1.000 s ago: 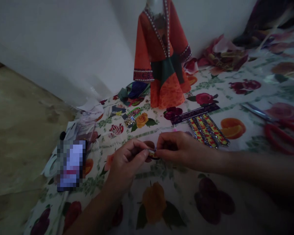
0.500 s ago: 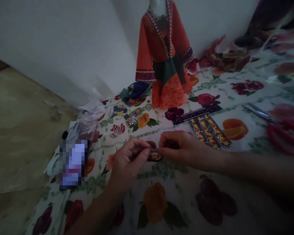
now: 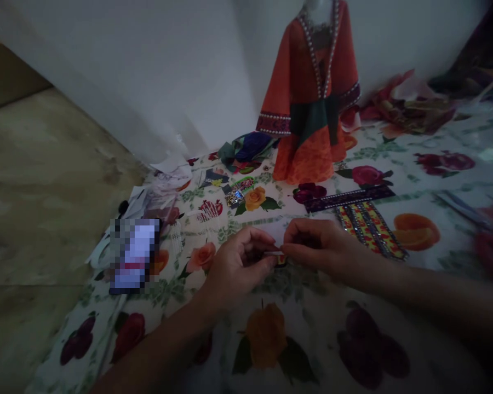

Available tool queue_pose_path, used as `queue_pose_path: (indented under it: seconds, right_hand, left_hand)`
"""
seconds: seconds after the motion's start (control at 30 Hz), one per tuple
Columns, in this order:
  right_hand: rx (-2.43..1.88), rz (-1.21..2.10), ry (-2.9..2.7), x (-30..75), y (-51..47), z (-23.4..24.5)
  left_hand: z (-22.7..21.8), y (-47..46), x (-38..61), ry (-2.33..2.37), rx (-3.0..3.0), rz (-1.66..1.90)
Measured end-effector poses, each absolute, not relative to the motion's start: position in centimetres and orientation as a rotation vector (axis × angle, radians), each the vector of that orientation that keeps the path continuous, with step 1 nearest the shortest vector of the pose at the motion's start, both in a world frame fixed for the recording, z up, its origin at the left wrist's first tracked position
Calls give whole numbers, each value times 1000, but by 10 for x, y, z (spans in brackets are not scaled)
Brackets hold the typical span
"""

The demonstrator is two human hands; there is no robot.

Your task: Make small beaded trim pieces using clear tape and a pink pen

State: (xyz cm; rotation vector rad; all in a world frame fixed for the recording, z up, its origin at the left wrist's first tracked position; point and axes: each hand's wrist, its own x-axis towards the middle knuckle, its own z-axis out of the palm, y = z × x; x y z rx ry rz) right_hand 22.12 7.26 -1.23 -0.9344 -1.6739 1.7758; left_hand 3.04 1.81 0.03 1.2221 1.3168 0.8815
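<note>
Left hand (image 3: 240, 268) and right hand (image 3: 322, 249) pinch one small pale strip (image 3: 273, 253) between their fingertips, its long axis lying sideways; one orange dress (image 3: 310, 148) stands beyond.

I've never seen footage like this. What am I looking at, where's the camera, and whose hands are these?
There's no machine here: these are a person's two bare hands, filmed by a camera worn on their head, looking forward and down. The left hand and right hand pinch a small strip between them; its details are hard to make out. They work over a floral tablecloth, which holds yellow patterned trim strips and a small orange dress standing upright on a form.
</note>
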Motion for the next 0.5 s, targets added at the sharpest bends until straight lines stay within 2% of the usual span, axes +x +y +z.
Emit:
queue_pose_path:
  seconds: [0.5]
  right_hand:
    - [-951, 1735, -1749, 222, 73, -14]
  left_hand:
    - [5, 17, 31, 1376, 1289, 885]
